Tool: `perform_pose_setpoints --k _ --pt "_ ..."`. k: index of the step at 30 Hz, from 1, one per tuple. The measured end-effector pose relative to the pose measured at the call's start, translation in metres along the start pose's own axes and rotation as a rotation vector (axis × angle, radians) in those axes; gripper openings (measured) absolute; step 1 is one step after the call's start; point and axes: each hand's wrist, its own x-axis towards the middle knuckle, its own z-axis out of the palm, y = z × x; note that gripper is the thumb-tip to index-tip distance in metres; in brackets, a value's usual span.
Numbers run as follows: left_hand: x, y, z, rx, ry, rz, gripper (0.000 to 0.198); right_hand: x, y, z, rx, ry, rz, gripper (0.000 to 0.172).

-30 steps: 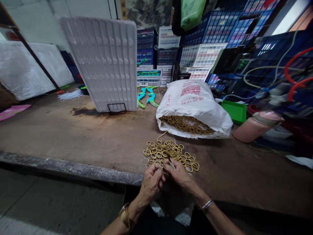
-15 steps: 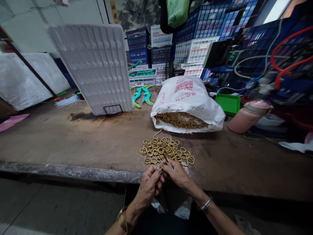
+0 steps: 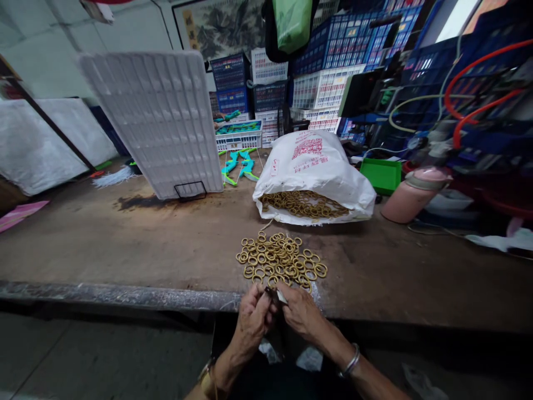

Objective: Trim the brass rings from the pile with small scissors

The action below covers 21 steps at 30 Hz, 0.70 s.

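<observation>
My left hand [image 3: 255,316] and my right hand [image 3: 300,314] meet at the near edge of the brown worktable [image 3: 125,239], fingers pinched together. Between them shows a small thin tool [image 3: 280,295], held by my right hand; what my left fingers pinch is too small to make out. Just beyond my hands lies a loose pile of brass-coloured rings [image 3: 281,262]. Behind it a white sack [image 3: 316,166] lies on its side, its mouth full of the same rings [image 3: 302,204].
A white moulded tray [image 3: 162,119] stands upright on a wire stand at the back. Turquoise pieces [image 3: 238,165], a green bin [image 3: 382,175] and a pink bottle [image 3: 414,194] lie around the sack. Stacked crates [image 3: 325,83] and hoses fill the rear.
My hands have drawn back from the ring pile toward the table's near edge and my body. The view has shifted slightly; the pile and sack stay put.
</observation>
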Motion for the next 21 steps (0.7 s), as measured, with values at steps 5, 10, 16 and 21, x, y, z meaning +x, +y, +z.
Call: perform_pose_setpoints --k 5,10,16,21 --pt "-0.021 0.000 -0.001 -0.095 -0.150 -0.042 0.030 0.007 0.006 0.004 -0.178 0.063 0.086 0.019" --pt "-0.026 -0.016 -0.014 -0.326 -0.128 -0.105 0.031 0.020 -0.013 0.010 -0.195 0.146 0.082 0.016" --pt "-0.025 -0.014 -0.037 -0.436 -0.035 -0.103 0.019 0.040 -0.029 0.025 -0.348 0.144 0.128 0.017" --pt "-0.022 -0.010 -0.048 -0.589 -0.035 -0.187 0.022 0.047 -0.031 0.026 -0.388 0.133 0.140 0.013"
